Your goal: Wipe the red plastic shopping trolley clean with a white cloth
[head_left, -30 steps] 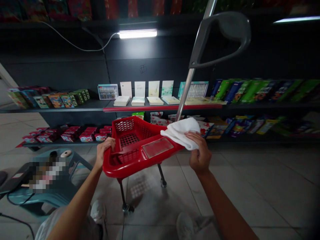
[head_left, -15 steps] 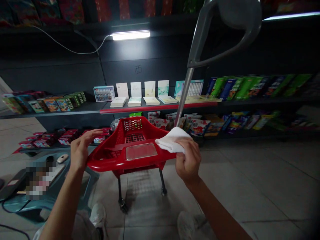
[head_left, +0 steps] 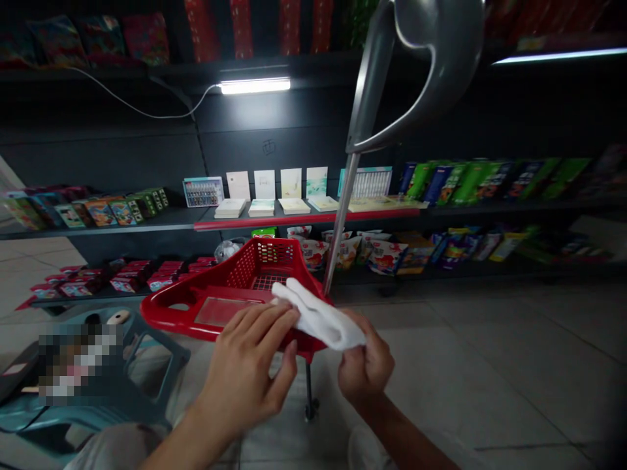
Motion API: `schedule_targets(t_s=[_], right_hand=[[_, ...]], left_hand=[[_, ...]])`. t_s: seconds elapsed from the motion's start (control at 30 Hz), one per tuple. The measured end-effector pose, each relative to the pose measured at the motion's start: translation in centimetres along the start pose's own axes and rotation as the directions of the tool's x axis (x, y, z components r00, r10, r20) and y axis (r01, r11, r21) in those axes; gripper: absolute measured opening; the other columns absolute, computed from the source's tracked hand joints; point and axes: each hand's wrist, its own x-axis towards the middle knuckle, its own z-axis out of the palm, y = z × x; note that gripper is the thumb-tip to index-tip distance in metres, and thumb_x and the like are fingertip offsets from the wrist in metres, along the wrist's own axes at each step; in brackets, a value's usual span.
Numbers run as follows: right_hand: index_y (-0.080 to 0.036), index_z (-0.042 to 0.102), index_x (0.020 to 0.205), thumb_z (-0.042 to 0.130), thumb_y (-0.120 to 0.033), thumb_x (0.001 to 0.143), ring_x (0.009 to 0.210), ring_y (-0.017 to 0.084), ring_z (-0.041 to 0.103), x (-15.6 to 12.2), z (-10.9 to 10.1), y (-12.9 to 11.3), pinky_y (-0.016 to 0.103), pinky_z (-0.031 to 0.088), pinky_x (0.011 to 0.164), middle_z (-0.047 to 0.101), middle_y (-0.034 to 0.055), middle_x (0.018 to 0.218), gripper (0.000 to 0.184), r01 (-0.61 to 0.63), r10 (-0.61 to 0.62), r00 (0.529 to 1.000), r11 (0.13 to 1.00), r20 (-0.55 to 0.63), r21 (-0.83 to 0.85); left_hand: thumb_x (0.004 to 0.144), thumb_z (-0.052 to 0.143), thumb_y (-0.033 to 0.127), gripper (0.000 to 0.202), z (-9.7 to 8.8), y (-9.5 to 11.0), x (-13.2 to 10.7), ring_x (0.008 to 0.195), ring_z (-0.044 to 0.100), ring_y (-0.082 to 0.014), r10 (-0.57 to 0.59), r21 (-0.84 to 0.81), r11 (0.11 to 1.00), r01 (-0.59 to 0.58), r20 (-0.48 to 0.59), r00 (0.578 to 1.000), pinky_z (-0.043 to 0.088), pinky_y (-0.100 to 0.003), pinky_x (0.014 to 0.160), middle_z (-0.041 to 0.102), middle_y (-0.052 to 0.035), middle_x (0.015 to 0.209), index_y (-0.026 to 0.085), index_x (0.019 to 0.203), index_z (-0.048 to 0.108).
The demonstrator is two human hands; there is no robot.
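Note:
A red plastic shopping basket (head_left: 176,307) on wheeled legs stands in front of me, with a tall grey handle (head_left: 416,59) rising on a metal pole (head_left: 337,228). My right hand (head_left: 365,369) grips a white cloth (head_left: 318,320) just at the basket's near rim. My left hand (head_left: 249,359) reaches across with fingers stretched out and its fingertips touch the cloth's left end. The basket looks empty inside.
Dark store shelves (head_left: 294,215) with cards, boxes and packets run along the back. A teal plastic stool (head_left: 122,365) with a blurred object on it stands at the lower left. A tube light (head_left: 255,85) glows above. Tiled floor (head_left: 490,365) spreads to the right.
The basket has swung round to the left. My left hand let go of its rim and moved right to the cloth. My right hand with the cloth dropped lower and nearer.

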Motion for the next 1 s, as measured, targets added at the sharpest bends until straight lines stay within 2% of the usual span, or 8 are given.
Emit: schedule_targets(t_s=[0.07,0.17,0.3,0.37,0.43,0.6,0.77,1.0], right_hand=[[-0.021,0.071,0.099,0.055,-0.034,0.086,0.07,0.021,0.067,1.1,0.0,1.4,0.03,0.053,0.061,0.071,0.0031,0.082,0.024,-0.245,0.277,0.936,0.956,-0.217,0.163],[-0.019,0.066,0.097,0.059,-0.041,0.082,0.072,0.018,0.065,4.7,-1.0,4.4,0.027,0.053,0.061,0.069,0.0012,0.084,0.027,-0.408,0.588,0.73,0.784,-0.348,0.468],[-0.017,0.061,0.102,0.064,-0.037,0.076,0.086,0.016,0.067,8.8,-3.5,7.3,0.026,0.054,0.069,0.068,0.0021,0.095,0.033,-0.392,0.675,0.55,0.729,-0.493,0.561],[-0.015,0.061,0.107,0.065,-0.038,0.077,0.096,0.017,0.067,9.4,-3.6,6.9,0.027,0.055,0.077,0.068,0.0044,0.103,0.038,-0.348,0.614,0.574,0.782,-0.542,0.518],[-0.016,0.062,0.112,0.065,-0.041,0.081,0.103,0.018,0.066,9.2,-2.5,5.0,0.03,0.055,0.086,0.068,0.0061,0.11,0.04,-0.295,0.536,0.675,0.826,-0.506,0.481],[-0.021,0.065,0.118,0.066,-0.047,0.085,0.118,0.023,0.063,8.8,2.8,-1.9,0.037,0.051,0.102,0.069,0.0067,0.118,0.042,-0.243,0.293,0.956,0.841,-0.03,0.484],[-0.021,0.065,0.115,0.049,-0.061,0.094,0.117,0.023,0.064,10.5,4.9,-3.9,0.041,0.05,0.104,0.069,0.0077,0.115,0.048,-0.306,0.294,0.947,0.706,0.129,0.639],[-0.028,0.057,0.122,0.065,-0.042,0.091,0.115,0.019,0.064,9.7,7.0,-2.2,0.031,0.054,0.096,0.067,0.003,0.12,0.035,-0.251,0.217,0.968,0.803,0.126,0.54]], left_hand=[[0.09,0.059,0.027,0.047,0.9,0.2,0.0,0.112,0.067,-0.0298,0.028,0.061,0.998,-0.026,-0.025,0.999,0.053,-0.048,0.095,0.072,-0.0088,0.126,0.028,0.137,0.06],[0.088,0.059,0.027,0.026,1.6,-0.4,-0.2,0.084,0.071,-0.0246,0.047,0.156,0.987,-0.036,-0.068,0.997,0.052,-0.044,0.085,0.077,-0.0063,0.097,0.024,0.112,0.07],[0.088,0.053,0.02,0.02,1.9,-1.6,-0.8,0.058,0.059,-0.0156,0.081,0.208,0.977,-0.05,-0.143,0.986,0.047,-0.037,0.078,0.066,0.0011,0.062,0.022,0.07,0.062],[0.087,0.051,0.017,0.022,1.8,-2.1,-1.1,0.058,0.058,-0.0147,0.108,0.219,0.973,-0.068,-0.176,0.979,0.046,-0.036,0.078,0.064,0.0015,0.061,0.021,0.066,0.058],[0.086,0.051,0.017,0.022,1.7,-2.5,-1.3,0.058,0.059,-0.0143,0.135,0.216,0.972,-0.091,-0.202,0.97,0.046,-0.035,0.078,0.065,0.0016,0.061,0.021,0.066,0.058],[0.085,0.049,0.016,0.021,1.6,-3.8,-1.4,0.057,0.059,-0.0138,0.166,0.194,0.973,-0.121,-0.233,0.958,0.046,-0.034,0.078,0.065,0.0021,0.06,0.021,0.068,0.06],[0.084,0.045,0.016,0.022,1.3,-5.5,-1.4,0.055,0.058,-0.0137,0.191,0.171,0.974,-0.151,-0.247,0.95,0.047,-0.034,0.078,0.064,0.002,0.059,0.022,0.068,0.06],[0.088,0.04,0.018,0.028,0.9,-8.2,-1.6,0.054,0.056,-0.0138,0.171,0.106,0.983,-0.148,-0.249,0.953,0.048,-0.036,0.081,0.061,0.0015,0.057,0.022,0.068,0.059]])
